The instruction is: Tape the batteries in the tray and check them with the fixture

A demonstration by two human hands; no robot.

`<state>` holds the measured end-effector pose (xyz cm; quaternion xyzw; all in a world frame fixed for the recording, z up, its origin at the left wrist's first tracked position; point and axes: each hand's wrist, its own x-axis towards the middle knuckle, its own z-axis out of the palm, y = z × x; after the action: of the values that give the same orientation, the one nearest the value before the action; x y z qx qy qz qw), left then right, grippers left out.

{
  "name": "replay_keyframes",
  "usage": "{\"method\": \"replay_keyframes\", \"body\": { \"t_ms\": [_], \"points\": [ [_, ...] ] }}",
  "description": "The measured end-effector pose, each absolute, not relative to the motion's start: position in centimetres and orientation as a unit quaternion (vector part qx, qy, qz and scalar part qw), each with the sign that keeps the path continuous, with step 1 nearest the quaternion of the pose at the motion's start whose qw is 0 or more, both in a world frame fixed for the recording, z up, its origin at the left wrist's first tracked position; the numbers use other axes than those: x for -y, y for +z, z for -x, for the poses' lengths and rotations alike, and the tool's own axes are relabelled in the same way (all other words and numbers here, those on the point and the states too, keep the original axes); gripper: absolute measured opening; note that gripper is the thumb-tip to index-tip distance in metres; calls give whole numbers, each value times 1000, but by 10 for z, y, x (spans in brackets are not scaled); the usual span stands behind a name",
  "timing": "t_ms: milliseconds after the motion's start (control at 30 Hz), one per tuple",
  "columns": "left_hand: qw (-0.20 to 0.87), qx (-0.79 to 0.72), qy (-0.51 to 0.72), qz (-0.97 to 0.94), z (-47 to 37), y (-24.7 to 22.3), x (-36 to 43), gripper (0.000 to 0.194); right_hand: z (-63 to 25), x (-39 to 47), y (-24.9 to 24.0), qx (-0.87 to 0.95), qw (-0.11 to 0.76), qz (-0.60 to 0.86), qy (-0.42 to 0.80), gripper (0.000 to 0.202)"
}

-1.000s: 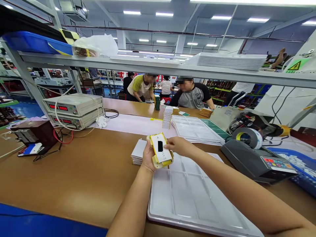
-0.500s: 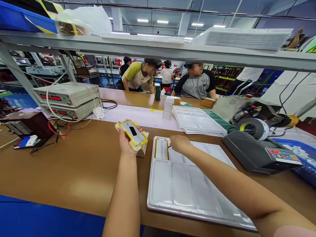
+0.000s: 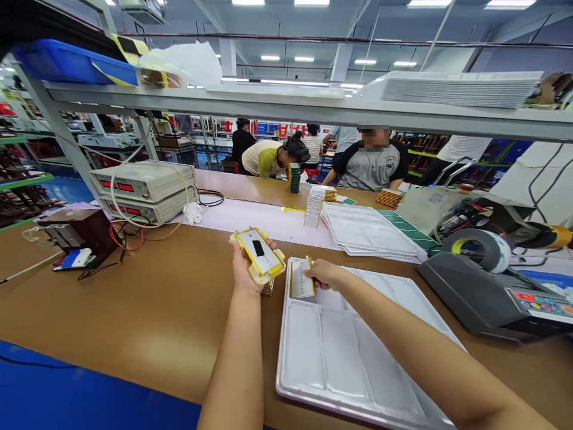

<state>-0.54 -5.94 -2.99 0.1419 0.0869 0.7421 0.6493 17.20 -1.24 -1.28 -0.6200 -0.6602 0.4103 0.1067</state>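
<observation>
- The stack of flat packs (image 3: 259,257) is pale yellow at the edges; the top one has a white face with a small black rectangle.
- The pack (image 3: 301,279) in the tray is white with a yellow strip on one side.
- The tray (image 3: 358,364) is white.
- The table (image 3: 134,310) is brown, with a blue band at the near edge.
- The two instruments (image 3: 145,191) are beige, with red digits.
- The tape dispenser (image 3: 487,292) is dark grey, with coloured buttons.
- The bin (image 3: 71,63) on the shelf is blue.
</observation>
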Motion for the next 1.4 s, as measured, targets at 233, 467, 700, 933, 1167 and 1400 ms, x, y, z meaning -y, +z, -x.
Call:
{"method": "replay_keyframes", "body": {
  "t_ms": [233, 467, 700, 933, 1167, 1400],
  "points": [
    [723, -45, 673, -149, -16, -27, 61, 59, -175, 0, 62, 684, 230, 547, 425, 16],
    [747, -56, 649, -134, -34, -29, 64, 63, -128, 25, 61, 824, 70, 497, 264, 20],
    [725, -3, 667, -173, -28, -22, 70, 63, -201, 32, 61, 796, 97, 596, 32, 44],
    [689, -26, 695, -203, -25, -28, 67, 33, -282, 16, -36, 779, 121, 608, 93, 36],
    [594, -172, 757, -210, -4, -7, 71, 31, -289, 13, -47, 796, 154, 574, 114, 35],
    [498, -544, 603, -304, 27, 23, 51, 44, -292, 10, -43, 801, 131, 575, 100, 33]
  ]
}}
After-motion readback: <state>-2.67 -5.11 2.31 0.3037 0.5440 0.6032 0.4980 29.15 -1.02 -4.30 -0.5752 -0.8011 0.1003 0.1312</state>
